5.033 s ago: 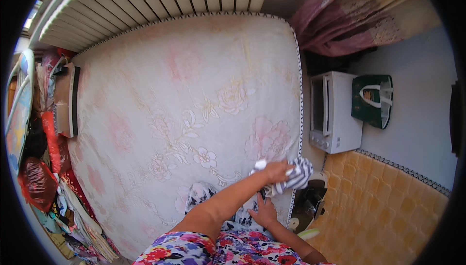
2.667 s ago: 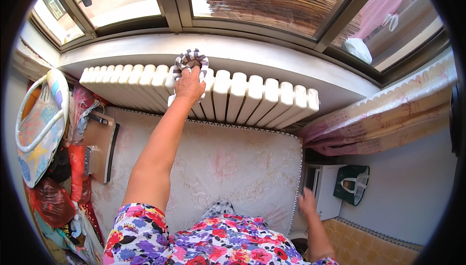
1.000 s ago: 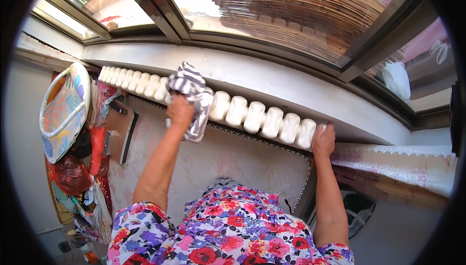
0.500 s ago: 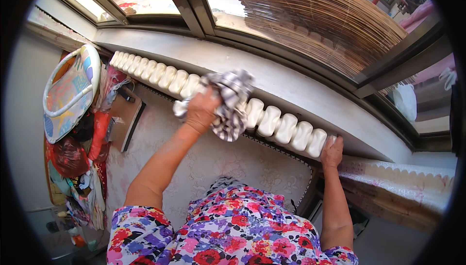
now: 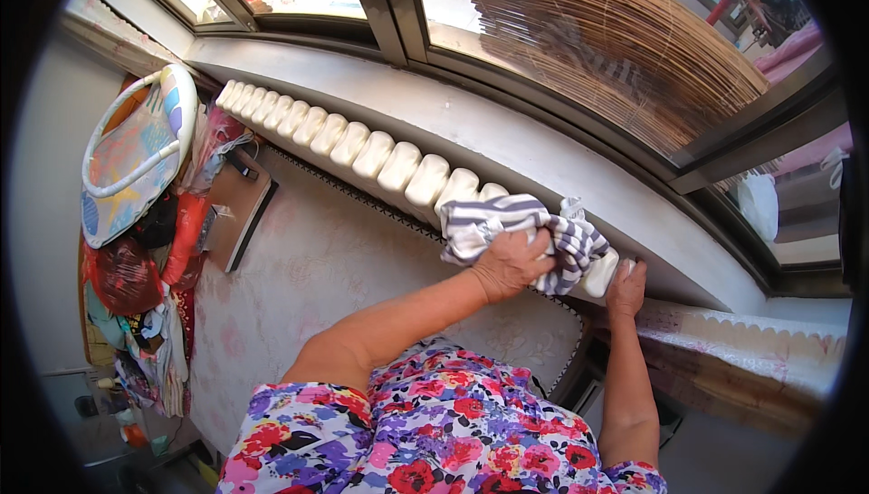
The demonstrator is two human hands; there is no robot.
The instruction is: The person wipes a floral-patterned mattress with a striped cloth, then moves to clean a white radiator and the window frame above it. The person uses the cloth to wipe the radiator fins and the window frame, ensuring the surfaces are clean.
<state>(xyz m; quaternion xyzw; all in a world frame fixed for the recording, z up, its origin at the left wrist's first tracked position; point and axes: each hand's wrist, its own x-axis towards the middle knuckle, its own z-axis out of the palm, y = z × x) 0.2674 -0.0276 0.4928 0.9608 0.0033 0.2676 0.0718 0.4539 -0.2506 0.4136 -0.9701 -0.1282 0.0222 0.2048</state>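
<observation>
A white ribbed radiator (image 5: 398,166) runs below the window sill, from the far left down to the near right. My left hand (image 5: 516,266) is closed on a grey-and-white striped cloth (image 5: 489,218), bunched up against the top of the ribs near the right end. Several ribs there are covered by the cloth. At the radiator's right end my right hand (image 5: 626,288) grips the last rib; its fingertips are partly hidden against the white surface.
Above the radiator lies a pale sill (image 5: 434,105) under dark-framed windows, with a rolled bamboo blind (image 5: 606,51) outside. A floral-patterned bed (image 5: 299,277) fills the space before me. At left stand a baby seat-like frame (image 5: 136,168), a brown box (image 5: 237,218) and bags.
My left hand has slid the striped cloth rightward along the ribs, from mid-radiator to near its right end, baring the middle ribs. My right hand stays at the end.
</observation>
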